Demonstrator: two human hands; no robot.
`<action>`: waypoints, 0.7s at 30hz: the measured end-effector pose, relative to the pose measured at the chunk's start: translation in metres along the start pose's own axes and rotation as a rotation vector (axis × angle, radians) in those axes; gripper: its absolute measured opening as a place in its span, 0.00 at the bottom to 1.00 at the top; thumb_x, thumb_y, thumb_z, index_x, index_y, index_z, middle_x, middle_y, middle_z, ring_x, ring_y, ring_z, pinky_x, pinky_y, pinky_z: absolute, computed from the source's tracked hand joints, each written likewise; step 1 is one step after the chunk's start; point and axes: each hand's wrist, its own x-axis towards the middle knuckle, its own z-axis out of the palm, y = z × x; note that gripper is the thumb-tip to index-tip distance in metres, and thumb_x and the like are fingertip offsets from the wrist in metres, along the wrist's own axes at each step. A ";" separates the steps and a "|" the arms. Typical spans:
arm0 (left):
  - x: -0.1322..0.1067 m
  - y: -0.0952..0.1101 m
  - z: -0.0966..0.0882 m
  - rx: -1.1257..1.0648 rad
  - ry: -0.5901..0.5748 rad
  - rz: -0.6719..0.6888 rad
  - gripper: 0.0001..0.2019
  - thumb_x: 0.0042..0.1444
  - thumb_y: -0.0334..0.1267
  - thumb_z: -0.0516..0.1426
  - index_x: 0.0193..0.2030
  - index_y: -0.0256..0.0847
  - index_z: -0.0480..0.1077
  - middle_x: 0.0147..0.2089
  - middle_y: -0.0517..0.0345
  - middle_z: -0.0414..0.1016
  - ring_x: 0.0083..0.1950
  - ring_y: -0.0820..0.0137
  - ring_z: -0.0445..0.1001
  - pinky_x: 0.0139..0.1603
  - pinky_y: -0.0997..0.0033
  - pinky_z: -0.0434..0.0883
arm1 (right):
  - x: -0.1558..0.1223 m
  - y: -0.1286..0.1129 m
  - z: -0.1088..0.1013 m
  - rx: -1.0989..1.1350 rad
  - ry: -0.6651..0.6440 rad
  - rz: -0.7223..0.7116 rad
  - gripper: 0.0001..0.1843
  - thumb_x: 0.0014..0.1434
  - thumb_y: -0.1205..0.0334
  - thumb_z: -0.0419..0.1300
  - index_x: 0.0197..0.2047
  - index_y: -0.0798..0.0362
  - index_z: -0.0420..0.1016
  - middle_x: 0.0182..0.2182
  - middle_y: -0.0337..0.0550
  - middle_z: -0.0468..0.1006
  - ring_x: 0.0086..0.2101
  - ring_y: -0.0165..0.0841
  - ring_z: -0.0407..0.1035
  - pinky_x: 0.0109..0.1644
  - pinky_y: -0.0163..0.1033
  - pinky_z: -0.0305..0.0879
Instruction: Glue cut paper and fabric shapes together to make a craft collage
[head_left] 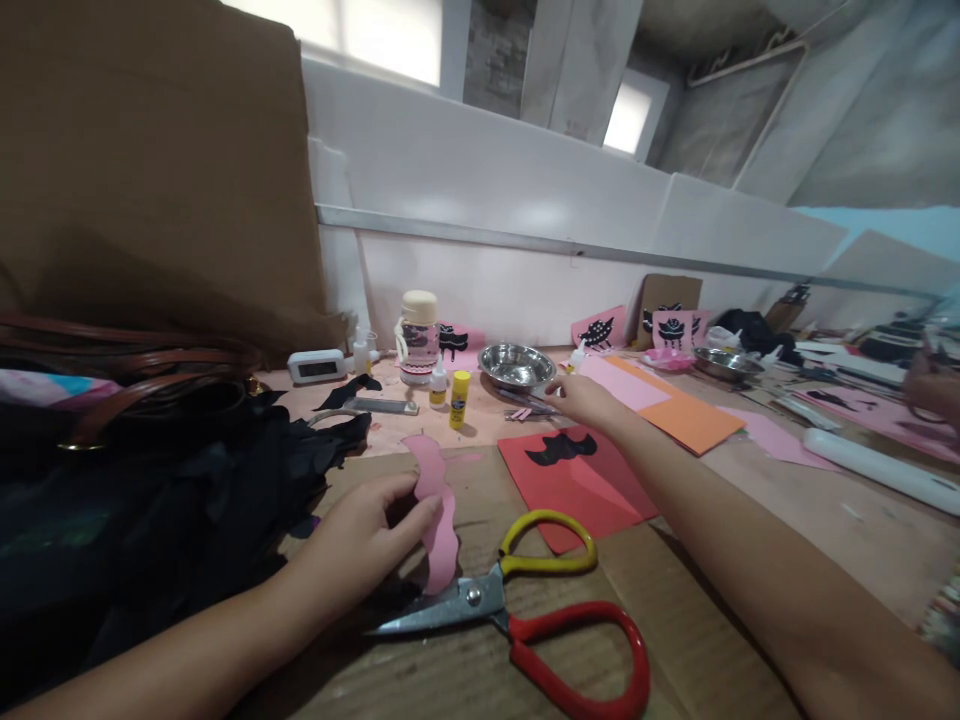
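Note:
My left hand [375,525] pinches a wavy-edged pink paper cutout [437,510] between thumb and fingers, above the cardboard mat [360,670]. Large scissors [480,597] with one yellow and one red handle lie just below the cutout, blades pointing left. My right hand [585,397] is stretched out beside a shiny metal bowl [517,368], its fingers by thin stick-like tools [521,400]; it appears to hold nothing. Under my right forearm, a black wavy paper shape [561,447] rests on a folded red card [577,495].
A yellow glue stick [460,400], small glue bottle [438,385] and drinking bottle [419,335] stand behind the mat. Black cloth and a brown-strapped bag [150,400] crowd the left. Orange paper [694,418] and a white bar [877,470] lie right. Another person's hand [934,390] shows far right.

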 end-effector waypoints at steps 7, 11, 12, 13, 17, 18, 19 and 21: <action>0.002 -0.001 0.001 -0.003 -0.013 -0.008 0.19 0.58 0.57 0.49 0.24 0.46 0.60 0.24 0.63 0.63 0.27 0.66 0.66 0.29 0.68 0.58 | -0.006 -0.008 0.022 -0.010 0.024 -0.036 0.19 0.70 0.55 0.63 0.60 0.53 0.73 0.57 0.50 0.76 0.51 0.42 0.75 0.53 0.53 0.75; 0.001 -0.004 0.002 -0.006 -0.017 -0.010 0.20 0.58 0.57 0.49 0.24 0.46 0.60 0.24 0.63 0.61 0.27 0.66 0.65 0.28 0.68 0.57 | -0.008 -0.010 0.013 -0.018 -0.014 -0.008 0.18 0.70 0.55 0.62 0.60 0.52 0.73 0.57 0.50 0.76 0.50 0.42 0.75 0.52 0.52 0.76; 0.001 -0.004 0.002 -0.011 -0.020 -0.009 0.20 0.58 0.57 0.49 0.24 0.46 0.60 0.24 0.64 0.61 0.27 0.67 0.65 0.28 0.68 0.58 | -0.009 -0.011 0.009 -0.020 -0.041 0.001 0.18 0.70 0.55 0.62 0.59 0.52 0.73 0.56 0.49 0.76 0.49 0.41 0.75 0.52 0.52 0.76; 0.001 -0.004 0.001 -0.017 -0.025 -0.006 0.19 0.58 0.57 0.49 0.24 0.46 0.60 0.24 0.64 0.61 0.27 0.67 0.65 0.28 0.68 0.58 | -0.010 -0.012 0.006 -0.023 -0.073 0.007 0.18 0.70 0.55 0.62 0.59 0.52 0.74 0.56 0.49 0.76 0.49 0.41 0.76 0.52 0.52 0.76; 0.002 -0.003 0.001 -0.031 -0.022 0.002 0.18 0.58 0.55 0.50 0.24 0.47 0.56 0.24 0.64 0.61 0.27 0.67 0.64 0.29 0.69 0.57 | -0.017 -0.020 -0.003 -0.032 -0.194 0.009 0.17 0.70 0.55 0.62 0.59 0.53 0.74 0.56 0.49 0.77 0.49 0.41 0.76 0.51 0.51 0.76; 0.002 -0.003 0.001 -0.033 -0.019 0.003 0.18 0.58 0.55 0.50 0.23 0.47 0.55 0.24 0.64 0.60 0.27 0.68 0.64 0.29 0.69 0.57 | -0.019 -0.022 -0.003 -0.033 -0.214 0.008 0.18 0.70 0.55 0.62 0.59 0.53 0.74 0.56 0.49 0.77 0.49 0.41 0.76 0.51 0.51 0.76; 0.002 -0.003 0.001 -0.035 -0.018 0.003 0.18 0.58 0.55 0.50 0.23 0.47 0.54 0.24 0.64 0.59 0.27 0.68 0.63 0.28 0.69 0.56 | -0.021 -0.024 -0.003 -0.034 -0.227 0.007 0.18 0.70 0.55 0.62 0.59 0.53 0.74 0.56 0.49 0.77 0.49 0.41 0.76 0.51 0.52 0.76; 0.003 -0.003 0.002 -0.038 -0.018 0.003 0.19 0.58 0.55 0.50 0.23 0.47 0.54 0.23 0.65 0.58 0.26 0.68 0.63 0.28 0.69 0.56 | -0.023 -0.026 -0.004 -0.036 -0.238 0.009 0.18 0.70 0.55 0.63 0.59 0.53 0.74 0.56 0.49 0.76 0.49 0.41 0.76 0.51 0.52 0.76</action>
